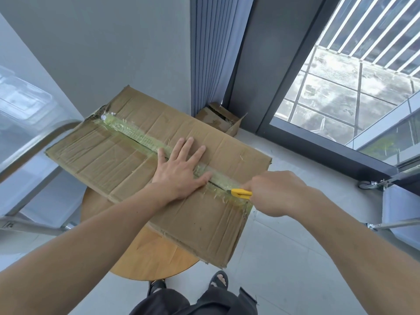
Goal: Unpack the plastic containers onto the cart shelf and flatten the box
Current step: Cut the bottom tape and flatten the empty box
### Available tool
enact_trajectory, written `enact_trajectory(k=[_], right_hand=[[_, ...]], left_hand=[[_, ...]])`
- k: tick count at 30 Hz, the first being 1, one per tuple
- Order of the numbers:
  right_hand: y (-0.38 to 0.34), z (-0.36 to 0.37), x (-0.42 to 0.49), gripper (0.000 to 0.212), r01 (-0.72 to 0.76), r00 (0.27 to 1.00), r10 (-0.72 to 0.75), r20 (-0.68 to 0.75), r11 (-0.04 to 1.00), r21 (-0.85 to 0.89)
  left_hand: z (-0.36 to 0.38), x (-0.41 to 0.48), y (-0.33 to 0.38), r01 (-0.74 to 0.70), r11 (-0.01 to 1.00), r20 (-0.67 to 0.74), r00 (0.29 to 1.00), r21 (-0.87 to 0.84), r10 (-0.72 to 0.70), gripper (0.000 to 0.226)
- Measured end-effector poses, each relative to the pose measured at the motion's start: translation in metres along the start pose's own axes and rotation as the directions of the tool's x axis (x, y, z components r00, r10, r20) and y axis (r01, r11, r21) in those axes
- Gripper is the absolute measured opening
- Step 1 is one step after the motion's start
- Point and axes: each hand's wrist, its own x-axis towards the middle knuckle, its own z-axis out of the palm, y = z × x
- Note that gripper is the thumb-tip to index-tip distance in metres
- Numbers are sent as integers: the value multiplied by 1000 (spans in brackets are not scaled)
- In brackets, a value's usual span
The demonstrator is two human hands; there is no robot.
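Gripping a yellow cutter (241, 193) at the near end of the taped seam (145, 142), the right hand (275, 193) had the seam running away up-left along the box (127, 164) on the round table (145, 255), while the left hand (181, 169) pressed flat just beyond the blade.

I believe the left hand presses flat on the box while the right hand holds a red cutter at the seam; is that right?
Not quite: the head view shows the cutter in the right hand is yellow, not red. The left hand presses flat on the box.
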Motion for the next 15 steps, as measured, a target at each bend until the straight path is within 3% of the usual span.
enact_trajectory(k=[15], right_hand=[[6, 4, -6, 21, 33, 999, -33, -1, 999, -12]], left_hand=[[4, -7, 35, -6, 1000, -15, 1000, -30, 6, 89]])
